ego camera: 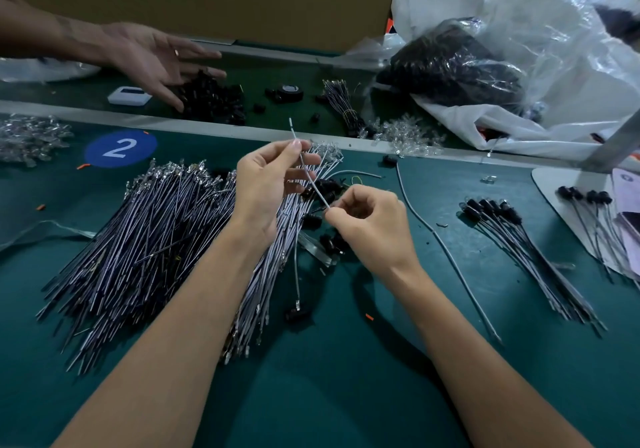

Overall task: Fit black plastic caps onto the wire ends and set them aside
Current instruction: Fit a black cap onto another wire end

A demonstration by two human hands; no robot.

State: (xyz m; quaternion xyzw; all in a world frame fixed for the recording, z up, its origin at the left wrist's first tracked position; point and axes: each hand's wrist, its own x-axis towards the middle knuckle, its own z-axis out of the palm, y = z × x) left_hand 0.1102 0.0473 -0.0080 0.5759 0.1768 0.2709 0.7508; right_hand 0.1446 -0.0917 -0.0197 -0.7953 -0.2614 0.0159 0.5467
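My left hand (268, 187) pinches a thin grey wire (313, 184) near its upper end, whose metal terminal sticks up above the fingers. My right hand (367, 220) pinches the same wire at its lower end; whether a cap sits there is hidden by the fingers. Under both hands lies a big heap of grey wires (149, 239) with metal terminals. A few loose black caps (323, 187) lie on the green mat between my hands. Wires fitted with black caps (509, 225) lie in a bundle to the right.
Another person's hand (159, 59) reaches over a pile of black caps (211, 101) across the belt. Clear bulbs (405, 135) and a plastic bag of black parts (453, 66) sit at the back right. A long loose wire (446, 250) lies on the green mat (346, 378).
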